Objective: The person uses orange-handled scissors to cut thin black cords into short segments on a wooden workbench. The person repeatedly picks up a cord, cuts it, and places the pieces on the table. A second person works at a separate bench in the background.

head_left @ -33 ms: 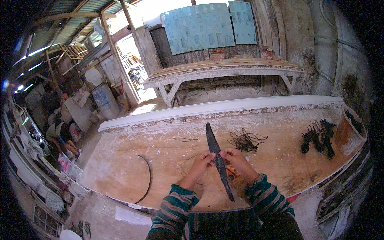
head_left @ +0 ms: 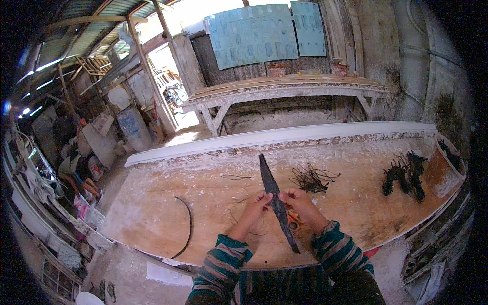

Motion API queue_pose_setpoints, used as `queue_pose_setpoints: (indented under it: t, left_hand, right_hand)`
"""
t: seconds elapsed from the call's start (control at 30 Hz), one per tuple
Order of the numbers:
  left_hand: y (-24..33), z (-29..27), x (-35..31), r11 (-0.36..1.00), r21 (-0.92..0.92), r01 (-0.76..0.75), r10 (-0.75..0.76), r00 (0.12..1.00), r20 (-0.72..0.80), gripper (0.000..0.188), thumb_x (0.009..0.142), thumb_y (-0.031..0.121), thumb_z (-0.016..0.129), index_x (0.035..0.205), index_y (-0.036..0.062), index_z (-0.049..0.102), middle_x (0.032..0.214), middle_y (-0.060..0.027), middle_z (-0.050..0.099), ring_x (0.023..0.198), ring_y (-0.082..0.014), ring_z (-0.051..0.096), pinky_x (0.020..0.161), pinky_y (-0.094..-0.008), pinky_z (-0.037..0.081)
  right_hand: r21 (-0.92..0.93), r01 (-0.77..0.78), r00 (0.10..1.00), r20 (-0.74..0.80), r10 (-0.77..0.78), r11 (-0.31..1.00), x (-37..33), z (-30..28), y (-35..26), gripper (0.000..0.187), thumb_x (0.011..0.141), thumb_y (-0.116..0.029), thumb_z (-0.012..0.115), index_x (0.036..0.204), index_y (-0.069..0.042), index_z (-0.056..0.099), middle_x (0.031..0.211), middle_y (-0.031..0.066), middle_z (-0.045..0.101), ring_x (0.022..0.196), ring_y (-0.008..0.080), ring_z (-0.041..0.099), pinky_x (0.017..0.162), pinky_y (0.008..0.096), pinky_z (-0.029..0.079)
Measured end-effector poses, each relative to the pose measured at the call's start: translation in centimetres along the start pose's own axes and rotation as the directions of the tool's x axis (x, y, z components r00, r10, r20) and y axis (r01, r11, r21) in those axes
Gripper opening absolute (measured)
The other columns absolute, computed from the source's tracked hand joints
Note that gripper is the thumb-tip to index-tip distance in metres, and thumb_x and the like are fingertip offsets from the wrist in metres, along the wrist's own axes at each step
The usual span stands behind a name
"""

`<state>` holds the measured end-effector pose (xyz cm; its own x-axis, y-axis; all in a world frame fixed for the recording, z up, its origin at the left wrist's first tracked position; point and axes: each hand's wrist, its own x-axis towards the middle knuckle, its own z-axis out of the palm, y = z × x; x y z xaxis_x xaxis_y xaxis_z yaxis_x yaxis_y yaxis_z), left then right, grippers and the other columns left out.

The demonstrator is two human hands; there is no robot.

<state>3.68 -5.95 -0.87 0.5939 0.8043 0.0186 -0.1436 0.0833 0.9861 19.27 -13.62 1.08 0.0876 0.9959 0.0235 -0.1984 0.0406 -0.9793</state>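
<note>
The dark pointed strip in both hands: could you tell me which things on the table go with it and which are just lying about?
In hand:
- dark pointed strip, pinched by left hand and right hand
- thin wire loops under the hands

Lying about:
- tangle of dark wire
- dark clump
- curved rod
- tub at the table's right end

Rough open-sided workshop, probably: plaster-crusted workbench, tin roof.
</note>
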Motion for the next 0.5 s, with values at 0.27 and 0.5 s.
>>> queue_pose_setpoints:
  t: [0.27, 0.5]
  left_hand:
    - [1.0, -0.4, 0.7, 1.000, -0.016, -0.017, 0.016, 0.999, -0.050, 0.026, 0.086, 0.032, 0.057, 0.073, 0.0105, 0.052, 0.063, 0.0035, 0.049, 0.056, -0.0062, 0.048, 0.051, -0.0205, 0.038]
    - [1.2, 0.4, 0.2, 0.982, 0.184, 0.052, -0.070, 0.993, 0.095, 0.029, 0.085, 0.036, 0.057, 0.073, 0.0103, 0.053, 0.065, 0.0036, 0.050, 0.059, -0.0061, 0.048, 0.055, -0.0191, 0.039]
  right_hand:
    - [-0.218, 0.049, 0.994, 0.108, -0.026, 0.975, 0.8, -0.7, 0.8, 0.019, 0.082, -0.022, 0.062, 0.075, -0.005, 0.059, 0.066, -0.0002, 0.055, 0.064, 0.0075, 0.049, 0.058, 0.0261, 0.040]
    - [-0.120, 0.035, 0.999, 0.027, -0.032, 0.992, 0.7, -0.8, 0.5, 0.018, 0.084, -0.022, 0.060, 0.082, -0.004, 0.061, 0.072, 0.0021, 0.060, 0.064, 0.0084, 0.053, 0.056, 0.0240, 0.042]
